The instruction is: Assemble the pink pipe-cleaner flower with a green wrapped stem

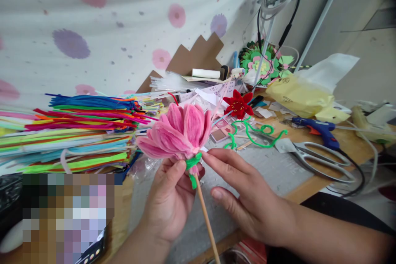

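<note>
A pink pipe-cleaner flower (182,130) with a wooden stick stem (206,218) tilts up in front of me. My left hand (170,198) is closed around its base, thumb on the near side. Green pipe cleaner (193,161) is wrapped round the neck below the petals, and a short end of it hangs along the stick. My right hand (247,189) is open, fingers stretched out and thumb apart. Its index fingertip is at the green wrap, seemingly touching it. Part of the left fingers is hidden behind the flower's base.
Bundles of coloured pipe cleaners (80,132) lie on the left. Scissors (321,161) and a blue glue gun (321,130) rest on the right. Beyond the hands are a red flower (239,104), curled green pipe cleaner (266,142) and a yellow package (297,95). A grey mat (278,177) lies underneath.
</note>
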The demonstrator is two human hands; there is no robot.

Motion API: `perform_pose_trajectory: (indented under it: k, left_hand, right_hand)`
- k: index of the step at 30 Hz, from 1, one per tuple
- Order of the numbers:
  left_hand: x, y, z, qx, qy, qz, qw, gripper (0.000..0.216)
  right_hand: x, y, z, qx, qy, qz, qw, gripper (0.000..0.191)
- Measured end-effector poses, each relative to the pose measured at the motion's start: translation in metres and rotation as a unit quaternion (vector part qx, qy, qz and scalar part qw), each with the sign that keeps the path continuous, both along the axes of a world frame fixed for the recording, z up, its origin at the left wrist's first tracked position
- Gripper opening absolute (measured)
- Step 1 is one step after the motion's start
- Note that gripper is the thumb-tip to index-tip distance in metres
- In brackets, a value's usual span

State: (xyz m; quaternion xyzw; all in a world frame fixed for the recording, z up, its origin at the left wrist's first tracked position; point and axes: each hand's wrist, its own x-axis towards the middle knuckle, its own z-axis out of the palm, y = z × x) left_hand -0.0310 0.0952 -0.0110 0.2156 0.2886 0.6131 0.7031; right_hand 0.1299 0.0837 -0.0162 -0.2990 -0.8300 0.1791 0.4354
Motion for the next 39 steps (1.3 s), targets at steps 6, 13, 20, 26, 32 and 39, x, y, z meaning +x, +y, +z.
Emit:
perform_pose_trajectory:
  k: [6,13,20,26,32,39]
  left_hand:
    - [0.002,0.0,-0.002,0.016,0.008,-0.015,1.0,0.015]
    - [0.001,0.001,-0.002,0.012,0.002,-0.011,1.0,0.018]
    - [0.001,0.001,-0.001,0.026,-0.005,-0.004,1.0,0.013]
    - [0.003,0.001,-0.001,0.037,0.007,0.012,0.999,0.016]
    - [0.005,0.001,-0.003,0.037,0.03,0.035,0.998,0.017]
    - [0.005,0.002,-0.007,0.028,0.06,0.072,0.995,0.025]
  right_hand:
    - [-0.003,0.0,-0.001,-0.023,0.02,0.013,0.999,0.051]
    - [0.0,0.003,0.0,-0.003,-0.017,-0.008,1.0,0.048]
    - [0.0,0.0,-0.002,0.046,-0.012,-0.041,0.998,0.048]
    - [-0.005,-0.002,-0.002,0.064,-0.034,-0.054,0.996,0.047]
    - [-0.009,-0.001,-0.003,0.097,-0.063,-0.085,0.99,0.044]
    - [-0.011,0.0,0.0,0.215,-0.186,-0.155,0.946,0.044]
